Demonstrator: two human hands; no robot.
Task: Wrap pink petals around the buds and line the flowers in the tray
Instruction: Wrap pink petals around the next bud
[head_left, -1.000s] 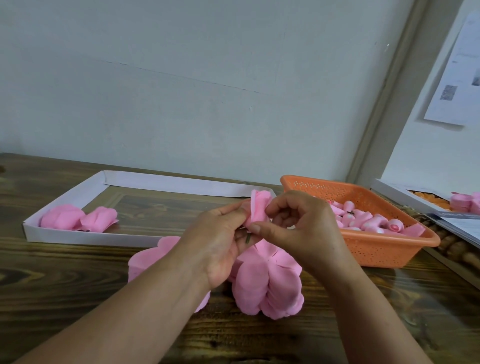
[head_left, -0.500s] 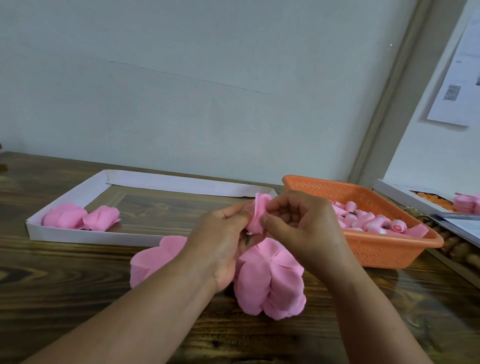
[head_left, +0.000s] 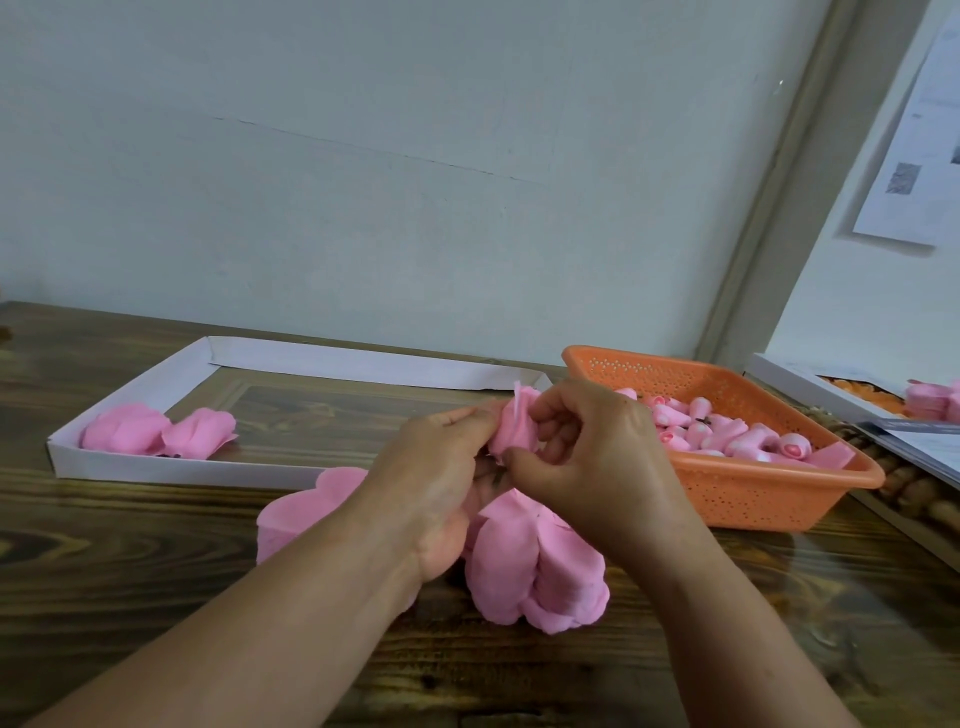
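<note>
Dark, strongly grained wood makes up the desk (head_left: 130, 597), which runs back to a pale grey-blue wall (head_left: 415, 156); a printed paper sheet (head_left: 919, 145) hangs on a second wall at the right. Along the desk's rear edge lies a shallow white cardboard tray (head_left: 156, 470) holding two finished pink flowers (head_left: 158, 434) side by side in its left end, the rest of its floor showing bare. Just beside the tray's right end sits an orange perforated plastic basket (head_left: 753, 499) filled with small rolled pink buds (head_left: 727, 436). Above the middle of the desk, the left hand (head_left: 441, 483) and right hand (head_left: 597, 462) meet, both with fingers curled and pinching a partly wrapped pink flower (head_left: 514, 428) between them. Beneath the hands, loose stacks of pink petals (head_left: 535, 566) rest on the wood. At the desk's far right edge another white box (head_left: 810, 384) holds more pink and orange pieces, too cropped to identify.
</note>
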